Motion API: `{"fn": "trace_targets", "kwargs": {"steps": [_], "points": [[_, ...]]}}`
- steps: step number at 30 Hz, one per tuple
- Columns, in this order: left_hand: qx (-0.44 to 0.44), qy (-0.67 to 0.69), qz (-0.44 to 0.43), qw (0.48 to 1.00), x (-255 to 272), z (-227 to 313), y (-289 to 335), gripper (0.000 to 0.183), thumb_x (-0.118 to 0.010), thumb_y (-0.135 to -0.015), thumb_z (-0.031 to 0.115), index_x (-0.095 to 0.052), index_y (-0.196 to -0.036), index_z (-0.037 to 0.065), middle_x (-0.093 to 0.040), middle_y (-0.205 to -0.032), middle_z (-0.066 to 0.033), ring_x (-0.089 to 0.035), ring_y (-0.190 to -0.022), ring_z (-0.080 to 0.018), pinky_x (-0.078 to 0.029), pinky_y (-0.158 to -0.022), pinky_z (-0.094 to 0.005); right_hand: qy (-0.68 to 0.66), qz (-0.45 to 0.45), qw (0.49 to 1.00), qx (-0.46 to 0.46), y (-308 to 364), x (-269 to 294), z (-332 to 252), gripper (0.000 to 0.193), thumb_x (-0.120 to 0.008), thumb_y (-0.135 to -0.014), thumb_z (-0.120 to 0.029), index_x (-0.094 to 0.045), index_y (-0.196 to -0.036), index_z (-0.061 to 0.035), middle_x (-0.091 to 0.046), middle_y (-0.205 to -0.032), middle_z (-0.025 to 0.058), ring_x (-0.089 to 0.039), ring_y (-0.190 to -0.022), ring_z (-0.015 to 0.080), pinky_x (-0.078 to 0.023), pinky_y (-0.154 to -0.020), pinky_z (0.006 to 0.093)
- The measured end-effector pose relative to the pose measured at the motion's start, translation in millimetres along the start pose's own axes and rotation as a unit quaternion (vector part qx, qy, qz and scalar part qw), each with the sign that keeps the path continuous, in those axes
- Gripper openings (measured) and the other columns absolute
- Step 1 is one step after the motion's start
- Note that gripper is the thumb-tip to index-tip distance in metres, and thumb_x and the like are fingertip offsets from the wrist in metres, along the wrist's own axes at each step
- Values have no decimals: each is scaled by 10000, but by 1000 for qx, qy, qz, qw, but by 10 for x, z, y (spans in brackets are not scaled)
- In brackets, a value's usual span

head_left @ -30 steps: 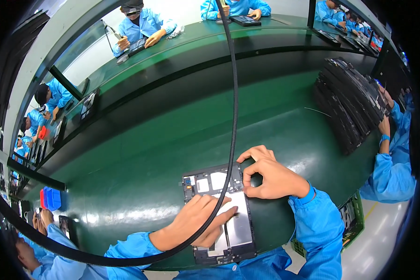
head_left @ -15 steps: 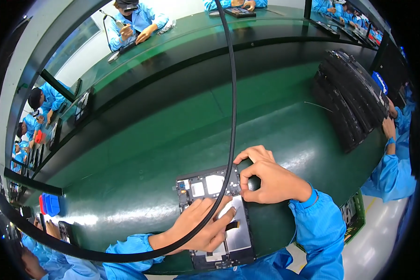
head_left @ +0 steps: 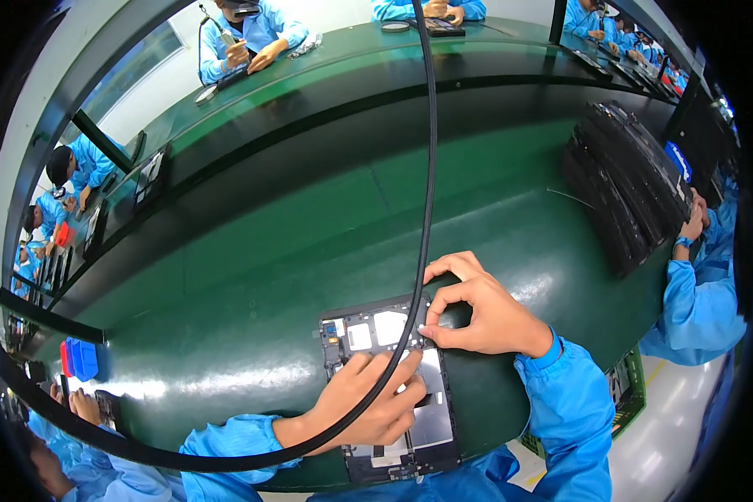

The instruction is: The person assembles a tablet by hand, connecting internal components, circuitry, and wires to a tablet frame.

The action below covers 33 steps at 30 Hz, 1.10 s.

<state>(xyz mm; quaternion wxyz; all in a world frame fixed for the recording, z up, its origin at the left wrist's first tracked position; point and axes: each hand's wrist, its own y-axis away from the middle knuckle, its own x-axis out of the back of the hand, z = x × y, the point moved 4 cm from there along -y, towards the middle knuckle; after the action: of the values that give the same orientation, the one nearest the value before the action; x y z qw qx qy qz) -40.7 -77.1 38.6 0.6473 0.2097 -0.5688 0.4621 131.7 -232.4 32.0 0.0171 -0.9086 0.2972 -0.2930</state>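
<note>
An opened tablet [head_left: 433, 418] lies on the green table in front of me, its circuit board and silvery inner plates exposed. My left hand [head_left: 364, 402] rests palm down over its middle, fingers loosely bent and apart, covering part of the inside. At the upper right edge of the tablet, thumb and index finger of my right hand [head_left: 494, 314] come together in a pinch. A tiny white spot shows at that thumb tip; what it is, I cannot make out. The other fingers of this hand arch above the tablet's top corner.
A black cable [head_left: 432, 167] hangs across the view, over the tablet and my left hand. Dark flat panels [head_left: 623, 184] are stacked at the right, beside a co-worker's hands [head_left: 696, 216]. Blue and red bins [head_left: 82, 360] stand left. A green crate [head_left: 632, 393] sits below the table edge.
My right hand's thumb and index finger have drawn closer together at the tablet's edge. My left hand has shifted slightly, its fingers a little more bent. The whole view has moved slightly.
</note>
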Motion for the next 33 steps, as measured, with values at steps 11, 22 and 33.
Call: {"fn": "trace_targets", "kwargs": {"steps": [11,22,33], "points": [[-2,-56,-13,998,39,26,-12,310,-774,-816,299,-715,-1072,135,-678,-1425,-134,-634,-1030,-270,-489,-835,-397,11,-5,1000,9,22,75,-20,124,-925,-767,-144,-819,-818,-102,-674,-1385,116,-521,-1369,371,-412,-1197,483],[-14,-49,12,999,57,14,-60,251,-779,-825,258,-711,-1019,114,-691,-1373,-178,-617,-932,-272,-493,-809,-389,8,4,1000,21,20,62,-27,114,-915,-772,-148,-818,-815,-109,-674,-1383,119,-524,-1351,378,-416,-1187,480],[-43,-81,65,994,60,-8,-21,285,-787,-883,338,-677,-925,79,-712,-1301,-231,-631,-954,-249,-466,-756,-368,9,49,997,64,-98,-148,51,134,-946,-804,-173,-842,-877,-133,-713,-1329,69,-568,-1274,346,-493,-1095,458]]}}
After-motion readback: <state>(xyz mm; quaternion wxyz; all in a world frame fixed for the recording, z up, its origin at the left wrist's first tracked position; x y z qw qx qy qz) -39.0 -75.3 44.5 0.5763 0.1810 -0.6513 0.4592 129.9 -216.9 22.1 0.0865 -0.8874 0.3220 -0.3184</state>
